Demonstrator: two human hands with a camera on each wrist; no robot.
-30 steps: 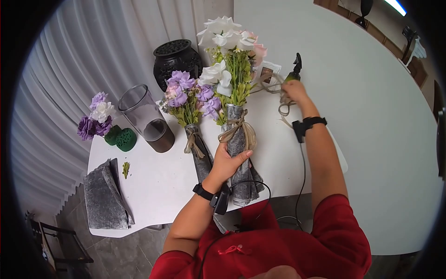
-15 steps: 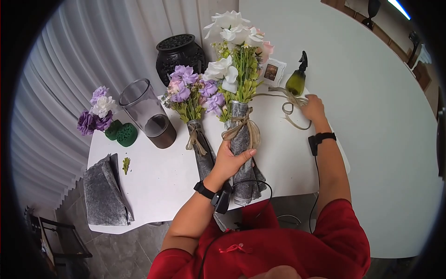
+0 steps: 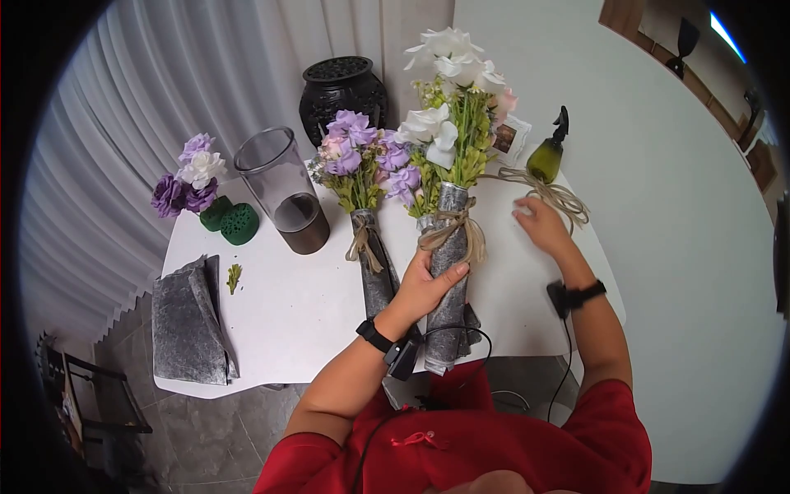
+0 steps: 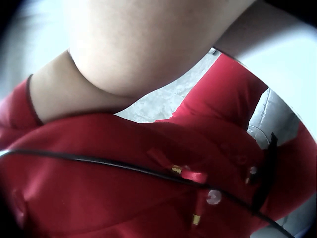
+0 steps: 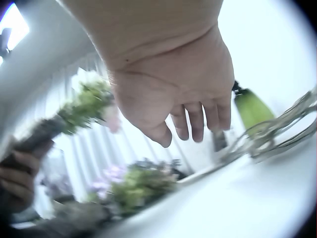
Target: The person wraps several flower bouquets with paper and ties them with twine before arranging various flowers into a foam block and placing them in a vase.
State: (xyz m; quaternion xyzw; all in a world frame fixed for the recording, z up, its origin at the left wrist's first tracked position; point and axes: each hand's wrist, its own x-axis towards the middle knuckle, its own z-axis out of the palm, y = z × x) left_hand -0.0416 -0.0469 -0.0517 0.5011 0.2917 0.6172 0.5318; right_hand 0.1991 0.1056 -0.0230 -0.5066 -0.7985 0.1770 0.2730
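My left hand (image 3: 426,290) grips the grey wrapped stem of a tall bouquet of white flowers (image 3: 451,132), tied with a tan ribbon bow (image 3: 461,235). In the left wrist view only the arm and red clothing show. My right hand (image 3: 543,224) holds nothing; its fingers are relaxed, palm and fingers visible in the right wrist view (image 5: 178,89). Just beyond it a loose bundle of tan ribbon (image 3: 561,200) lies on the table near a green spray bottle (image 3: 544,162). Left of the held bouquet lies a purple bouquet (image 3: 350,148) in grey wrap, with its own bow.
A clear vase with a dark base (image 3: 303,230) stands left of centre. Beside it are green foam pieces (image 3: 239,224) and purple and white flowers (image 3: 197,173). Folded grey wrap (image 3: 189,325) lies at the table's left edge. A black pot (image 3: 341,99) and a white picture frame (image 3: 514,142) stand behind.
My right hand has let go of the tan ribbon, which now lies by the spray bottle, and has drawn back toward me. The left hand keeps its grip on the bouquet.
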